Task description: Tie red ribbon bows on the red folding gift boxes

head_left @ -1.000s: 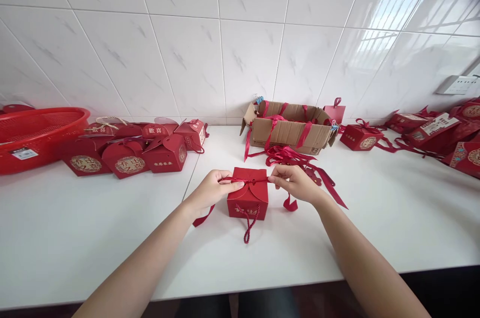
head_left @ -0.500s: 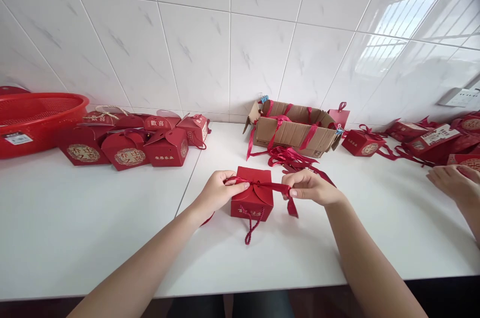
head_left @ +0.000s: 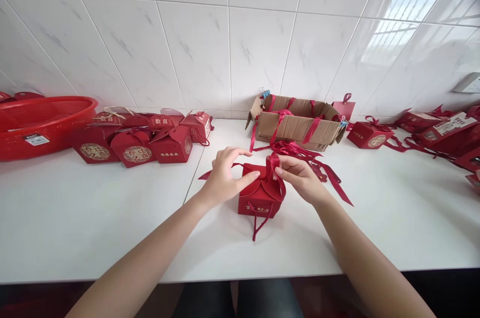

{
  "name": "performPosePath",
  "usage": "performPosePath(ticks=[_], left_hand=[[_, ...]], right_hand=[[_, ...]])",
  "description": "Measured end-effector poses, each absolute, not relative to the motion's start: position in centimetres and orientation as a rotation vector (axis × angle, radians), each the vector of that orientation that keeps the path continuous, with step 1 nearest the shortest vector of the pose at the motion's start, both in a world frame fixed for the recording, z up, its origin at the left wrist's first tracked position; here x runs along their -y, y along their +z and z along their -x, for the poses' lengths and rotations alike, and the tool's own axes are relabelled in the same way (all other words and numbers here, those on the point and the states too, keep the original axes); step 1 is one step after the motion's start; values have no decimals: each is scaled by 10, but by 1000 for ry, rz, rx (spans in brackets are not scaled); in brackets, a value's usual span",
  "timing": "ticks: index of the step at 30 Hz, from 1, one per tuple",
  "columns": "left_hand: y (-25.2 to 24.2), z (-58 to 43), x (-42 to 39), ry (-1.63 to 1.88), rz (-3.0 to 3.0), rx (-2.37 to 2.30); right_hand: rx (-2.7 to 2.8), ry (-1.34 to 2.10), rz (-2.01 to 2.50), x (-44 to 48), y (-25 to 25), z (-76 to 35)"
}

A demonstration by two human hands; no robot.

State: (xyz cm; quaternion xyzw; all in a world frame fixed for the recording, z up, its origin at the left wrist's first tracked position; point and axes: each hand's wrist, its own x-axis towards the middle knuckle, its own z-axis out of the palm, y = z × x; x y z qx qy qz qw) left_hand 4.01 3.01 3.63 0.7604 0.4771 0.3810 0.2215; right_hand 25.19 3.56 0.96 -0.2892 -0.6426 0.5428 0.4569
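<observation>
A small red box [head_left: 260, 200] stands on the white surface [head_left: 112, 218], near its front edge and between the 2 hands; a red ribbon [head_left: 273, 164] crosses its lid and rises in a loop at the right of the top; a cord [head_left: 258, 225] hangs down the box's front onto the surface. The left hand [head_left: 224, 180] rests at the box's upper left edge, fingers [head_left: 240, 151] spread, thumb tip pressed on the lid beside the loop; 1 ribbon end trails out to the left behind it. The right hand [head_left: 300, 178] pinches the loop between thumb and forefinger; its other fingers are curled. Behind stands an open carton [head_left: 292, 130] draped with ribbons; to the left lie a heap of boxes [head_left: 138, 140] and a red basket [head_left: 56, 128]; tied boxes [head_left: 369, 135] lie at the far right.
</observation>
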Motion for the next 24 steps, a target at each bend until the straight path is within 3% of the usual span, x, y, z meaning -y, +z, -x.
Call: performPosePath(ticks=[6,16,24], left_hand=[[46,-66,-43,901,-2195,-1252],[37,-64,-47,1192,-2154,-1289],[34,-68,-44,1214,-2139,-1148]], right_hand=[[1596,1248,780,-36,7,-250],[1601,1172,986,-32,10,-249],[1739,1093,1053,-29,15,-242]])
